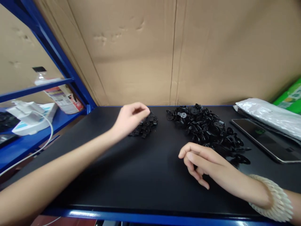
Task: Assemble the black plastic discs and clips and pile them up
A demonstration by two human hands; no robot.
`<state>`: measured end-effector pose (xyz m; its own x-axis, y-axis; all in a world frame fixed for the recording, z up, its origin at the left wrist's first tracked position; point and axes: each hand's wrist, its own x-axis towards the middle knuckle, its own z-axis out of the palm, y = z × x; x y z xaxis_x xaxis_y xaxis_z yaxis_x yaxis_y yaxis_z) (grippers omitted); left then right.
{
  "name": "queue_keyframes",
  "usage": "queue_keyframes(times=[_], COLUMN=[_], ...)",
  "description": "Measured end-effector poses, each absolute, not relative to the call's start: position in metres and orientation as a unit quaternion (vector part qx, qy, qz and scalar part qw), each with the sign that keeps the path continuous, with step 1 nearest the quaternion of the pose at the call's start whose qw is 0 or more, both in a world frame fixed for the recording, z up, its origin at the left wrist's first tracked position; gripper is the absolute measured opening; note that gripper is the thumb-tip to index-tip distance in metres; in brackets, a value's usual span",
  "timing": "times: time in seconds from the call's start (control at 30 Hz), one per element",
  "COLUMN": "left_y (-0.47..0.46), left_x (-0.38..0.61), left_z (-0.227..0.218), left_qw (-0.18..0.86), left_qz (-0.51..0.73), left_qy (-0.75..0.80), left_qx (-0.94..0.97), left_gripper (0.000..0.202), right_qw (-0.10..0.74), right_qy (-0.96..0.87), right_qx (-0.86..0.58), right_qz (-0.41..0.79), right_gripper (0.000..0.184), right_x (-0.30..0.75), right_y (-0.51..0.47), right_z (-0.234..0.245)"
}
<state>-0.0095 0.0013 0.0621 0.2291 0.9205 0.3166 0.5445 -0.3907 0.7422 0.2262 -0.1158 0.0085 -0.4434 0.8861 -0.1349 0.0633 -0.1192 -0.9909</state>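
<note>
My left hand [130,118] reaches out over a small heap of black plastic parts [146,124] on the black tabletop [131,175], its fingers pinched together just above the heap; whether a part is between them I cannot make out. My right hand [201,160] rests on the table near the front, fingers loosely curled and apart, holding nothing. It lies just in front of a larger pile of black plastic parts [207,128]. A pale beaded bracelet [272,197] sits on my right wrist.
A dark tablet [265,139] lies at the right, behind it a silvery plastic bag [268,114] and a green package [290,97]. Cardboard lines the back wall. A blue shelf [35,125] at the left holds white boxes, a cable and a bottle.
</note>
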Motion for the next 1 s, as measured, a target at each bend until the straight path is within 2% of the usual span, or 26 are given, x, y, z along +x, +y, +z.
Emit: queue_keyframes(times=[0.27,0.47,0.57,0.73,0.83,0.93,1.0], left_y=[0.066,0.034,-0.006,-0.062,-0.067,-0.063,-0.061], left_x=[-0.067,-0.035,-0.002,0.028,0.031,0.032,0.031], left_z=[0.062,0.055,0.046,0.026,0.017,0.012,0.011], left_qw=[0.251,0.189,0.214,0.299,0.306,0.303,0.302], left_qz=[0.247,0.283,0.273,0.177,0.167,0.170,0.168], left_qy=[0.561,0.522,0.444,0.272,0.260,0.275,0.274], left_qx=[0.749,0.782,0.826,0.897,0.901,0.897,0.898], left_gripper=[0.012,0.021,0.020,0.018,0.019,0.017,0.017], right_qw=[0.293,0.272,0.246,0.238,0.280,0.351,0.323], right_qy=[-0.613,-0.641,-0.703,-0.795,-0.820,-0.794,-0.793], right_qx=[-0.407,-0.421,-0.430,-0.384,-0.389,-0.472,-0.507], right_qz=[0.611,0.582,0.510,0.405,0.313,0.155,0.094], right_gripper=[0.031,0.027,0.021,0.017,0.019,0.017,0.016], right_x=[0.230,0.228,0.225,0.235,0.260,0.298,0.324], right_y=[-0.119,-0.123,-0.126,-0.118,-0.104,-0.087,-0.076], right_z=[0.009,0.013,0.017,0.030,0.047,0.064,0.071])
